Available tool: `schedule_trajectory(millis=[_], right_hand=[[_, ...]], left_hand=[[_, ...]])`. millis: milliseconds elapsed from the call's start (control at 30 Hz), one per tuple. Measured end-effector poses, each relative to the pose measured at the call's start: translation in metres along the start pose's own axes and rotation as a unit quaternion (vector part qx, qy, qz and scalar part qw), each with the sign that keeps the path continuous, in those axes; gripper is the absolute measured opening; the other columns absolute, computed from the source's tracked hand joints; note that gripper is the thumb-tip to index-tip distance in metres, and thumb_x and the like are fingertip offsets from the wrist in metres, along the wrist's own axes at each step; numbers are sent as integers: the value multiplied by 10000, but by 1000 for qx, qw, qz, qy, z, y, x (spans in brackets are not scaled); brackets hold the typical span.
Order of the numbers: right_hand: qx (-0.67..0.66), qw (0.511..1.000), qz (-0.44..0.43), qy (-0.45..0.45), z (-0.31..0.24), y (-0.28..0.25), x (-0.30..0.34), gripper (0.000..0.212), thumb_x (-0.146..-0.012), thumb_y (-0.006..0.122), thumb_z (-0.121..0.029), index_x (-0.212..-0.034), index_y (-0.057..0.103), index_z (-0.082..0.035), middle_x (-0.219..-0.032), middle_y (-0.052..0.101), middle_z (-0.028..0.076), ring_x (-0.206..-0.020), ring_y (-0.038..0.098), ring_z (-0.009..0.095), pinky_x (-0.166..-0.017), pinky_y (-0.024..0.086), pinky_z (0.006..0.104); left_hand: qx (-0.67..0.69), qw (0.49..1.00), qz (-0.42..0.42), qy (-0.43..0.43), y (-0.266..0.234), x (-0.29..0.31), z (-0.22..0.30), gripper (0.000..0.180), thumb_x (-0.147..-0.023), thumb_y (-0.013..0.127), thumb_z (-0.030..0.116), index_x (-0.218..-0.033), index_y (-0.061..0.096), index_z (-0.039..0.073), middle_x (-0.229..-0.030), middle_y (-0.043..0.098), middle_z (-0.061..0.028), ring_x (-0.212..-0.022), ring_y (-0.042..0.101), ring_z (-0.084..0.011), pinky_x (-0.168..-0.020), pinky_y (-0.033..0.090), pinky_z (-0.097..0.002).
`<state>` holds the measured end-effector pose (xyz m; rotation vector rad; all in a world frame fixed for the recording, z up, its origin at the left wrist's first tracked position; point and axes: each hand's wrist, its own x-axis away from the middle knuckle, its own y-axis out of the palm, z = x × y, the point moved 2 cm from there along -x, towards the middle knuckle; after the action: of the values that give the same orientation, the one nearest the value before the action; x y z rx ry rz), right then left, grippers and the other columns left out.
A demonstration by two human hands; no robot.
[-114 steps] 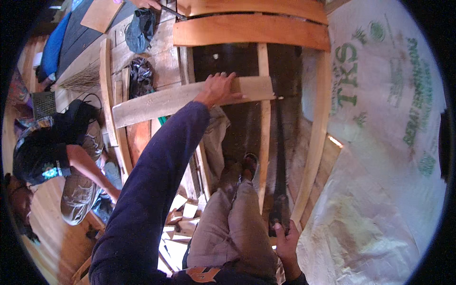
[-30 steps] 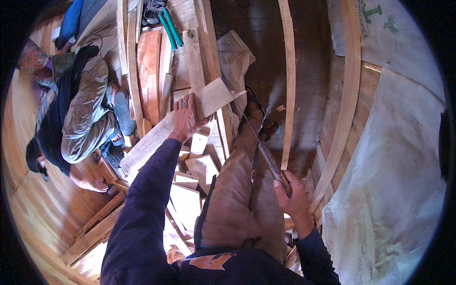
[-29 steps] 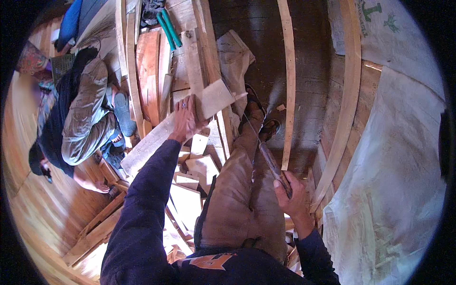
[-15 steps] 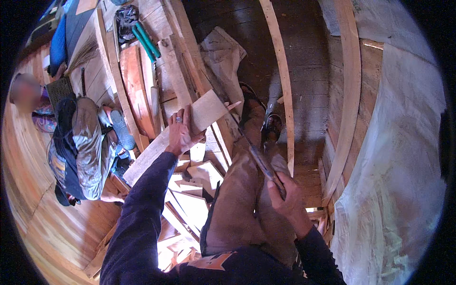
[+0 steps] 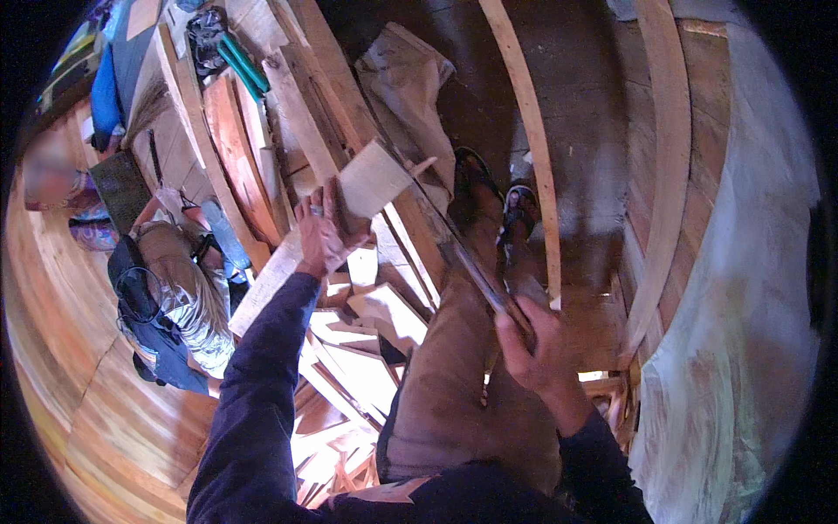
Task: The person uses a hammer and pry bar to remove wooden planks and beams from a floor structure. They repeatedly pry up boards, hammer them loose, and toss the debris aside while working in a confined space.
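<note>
My left hand is closed around a pale wooden board, with its fingers bent over the far edge. The board slants from lower left to upper right, resting across a timber beam. In my right hand is the handle of a machete, its long dark blade reaching up and left. The blade's far part meets the board's upper right end, where a thin sliver of wood sticks out. Exactly how deep the edge sits in the wood I cannot tell.
Beneath the board lie several bright offcuts. A person bends down at the left. Green-handled shears lie on planks beyond. A pale sack sits near my feet, a curved wooden strip runs to their right, and whitish sheeting hangs further right.
My view has shifted slightly, with the floor and wall sliding right. The machete stays at the board's end, the left hand keeps its hold, and the person at left has bent further over.
</note>
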<state>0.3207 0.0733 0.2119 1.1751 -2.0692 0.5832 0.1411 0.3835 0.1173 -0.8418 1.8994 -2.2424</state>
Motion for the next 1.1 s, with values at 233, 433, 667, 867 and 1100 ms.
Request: schedule_trajectory(millis=[233, 433, 667, 867, 1100], right_hand=[[1, 999, 28, -38, -2, -19, 44, 181, -846, 575, -189, -811, 559, -12, -623, 529, 155, -550, 537, 308, -546, 438, 390], [6, 1000, -4, -30, -18, -12, 9, 191, -843, 575, -189, -766, 566, -14, -623, 540, 172, -554, 566, 335, -549, 462, 393], [2, 999, 2, -46, -19, -12, 32, 168, -837, 585, -169, -773, 566, -16, -613, 564, 174, -568, 610, 342, -533, 472, 409], [0, 999, 6, -47, -4, -9, 15, 182, -845, 599, -186, -796, 569, -13, -622, 570, 196, -571, 606, 361, -526, 466, 408], [-4, 988, 44, -146, -13, 23, -27, 181, -882, 554, -168, -815, 548, 0, -645, 539, 152, -519, 536, 238, -510, 407, 352]], left_hand=[[-16, 1000, 9, 5, 3, -2, -3, 1114, -535, 756, 575, -1375, 298, 4, -1154, 476, -176, -1017, 459, -343, -918, 330, -476], [-23, 999, 29, 14, -7, -3, 7, 1092, -554, 751, 562, -1377, 304, 1, -1149, 475, -175, -1013, 462, -344, -917, 332, -476], [-34, 999, 11, 2, -1, 3, -1, 1085, -573, 748, 564, -1385, 302, 1, -1157, 474, -179, -1037, 461, -349, -922, 330, -485], [-37, 998, 36, 23, 0, 0, -2, 1098, -574, 746, 576, -1391, 289, 0, -1166, 465, -182, -1038, 455, -350, -931, 321, -492], [-32, 999, -30, -20, -2, 2, 0, 1160, -536, 754, 606, -1400, 276, -3, -1185, 452, -181, -1073, 433, -343, -955, 305, -483]])
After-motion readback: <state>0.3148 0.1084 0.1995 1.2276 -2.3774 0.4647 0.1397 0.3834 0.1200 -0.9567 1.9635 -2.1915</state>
